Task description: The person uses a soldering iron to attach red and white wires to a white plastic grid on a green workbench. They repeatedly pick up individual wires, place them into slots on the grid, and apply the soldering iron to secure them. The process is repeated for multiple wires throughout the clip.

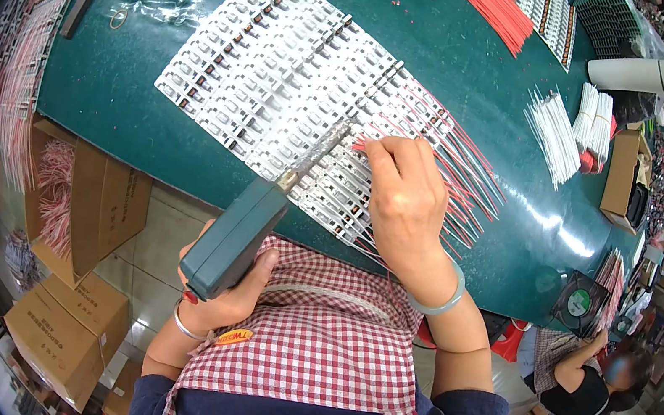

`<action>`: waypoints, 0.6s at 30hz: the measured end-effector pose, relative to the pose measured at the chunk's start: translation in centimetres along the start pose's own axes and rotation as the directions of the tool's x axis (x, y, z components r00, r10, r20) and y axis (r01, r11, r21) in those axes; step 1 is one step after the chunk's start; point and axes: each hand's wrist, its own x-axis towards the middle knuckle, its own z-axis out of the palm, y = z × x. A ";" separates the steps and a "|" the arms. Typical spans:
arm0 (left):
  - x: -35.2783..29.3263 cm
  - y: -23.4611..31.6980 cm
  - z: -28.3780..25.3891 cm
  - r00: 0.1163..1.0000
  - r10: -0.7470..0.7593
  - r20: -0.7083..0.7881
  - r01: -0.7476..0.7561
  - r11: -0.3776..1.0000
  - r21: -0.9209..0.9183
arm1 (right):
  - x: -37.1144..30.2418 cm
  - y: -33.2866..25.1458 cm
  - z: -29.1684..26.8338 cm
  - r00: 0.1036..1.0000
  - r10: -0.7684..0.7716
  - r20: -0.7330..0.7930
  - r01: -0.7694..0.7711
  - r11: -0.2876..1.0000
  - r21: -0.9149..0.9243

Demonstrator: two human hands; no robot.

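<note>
My left hand [242,290] is wrapped round a dark green soldering gun [236,236] with a silver barrel. The barrel points up and to the right, over a sheet of white slotted parts [236,75] laid out in rows on the table. Just right of its tip, my right hand [409,201] is closed, thumb and finger pinching a red wire [360,143] close to the parts. Red and white wires [474,189] fan out to the right from the sheet's right-hand rows. My fingers partly hide the spot where the tip and the pinched wire come together.
Loose red wires [491,11] and bundles of white wires [554,137] lie on the green table [439,48]. Wired parts hang over its left edge. Cardboard boxes [68,332] stand at lower left. A small fan [580,302] is at right, near another person [578,386].
</note>
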 end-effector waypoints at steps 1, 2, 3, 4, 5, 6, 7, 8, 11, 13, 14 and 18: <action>-0.1 -0.1 0.0 0.999 0.050 0.003 -0.050 0.998 0.045 | 0.0 0.0 0.0 1.000 0.003 -0.002 -0.003 1.000 -0.001; -0.2 -0.3 -0.1 0.995 0.100 0.007 -0.100 0.991 0.090 | -0.1 0.0 0.1 1.000 0.006 -0.004 -0.006 1.000 -0.003; -0.3 -0.5 -0.1 0.989 0.148 0.013 -0.149 0.980 0.135 | -0.1 0.0 0.2 1.000 0.007 -0.005 -0.007 1.000 -0.004; -0.3 -0.3 -0.1 0.994 0.109 -0.008 -0.108 0.990 0.094 | -0.2 0.0 0.2 1.000 0.007 -0.006 -0.007 1.000 -0.001; -0.4 -0.1 0.0 0.997 0.069 -0.026 -0.067 0.996 0.053 | -0.2 0.1 0.2 1.000 0.007 -0.008 -0.007 1.000 0.001; -0.5 0.0 0.0 0.999 0.027 -0.044 -0.027 1.000 0.009 | -0.3 0.1 0.3 1.000 0.007 -0.009 -0.007 1.000 0.003; -0.6 0.1 -0.1 0.999 -0.003 -0.042 0.002 1.000 -0.008 | -0.3 0.1 0.3 0.999 0.001 -0.035 0.000 1.000 0.008; -0.7 0.2 -0.1 0.999 -0.032 -0.039 0.032 0.999 -0.025 | -0.4 0.0 0.2 0.998 -0.006 -0.062 0.007 1.000 0.012; -0.8 0.1 -0.3 0.998 -0.053 -0.021 0.052 0.998 -0.026 | -0.8 -0.6 0.3 0.996 -0.005 -0.088 0.009 0.999 0.045; -0.5 0.1 -0.4 1.000 -0.030 0.000 0.030 0.999 -0.013 | -1.0 -0.7 0.5 0.996 0.002 -0.089 0.003 0.999 0.051; -0.3 0.2 -0.4 1.000 -0.015 0.012 0.015 1.000 -0.007 | -1.1 -0.7 0.7 0.996 0.004 -0.089 0.000 0.999 0.046; -0.4 0.0 -0.6 0.998 -0.012 0.067 0.012 1.000 -0.010 | -1.2 -0.7 0.9 0.996 -0.003 -0.087 0.007 0.999 0.036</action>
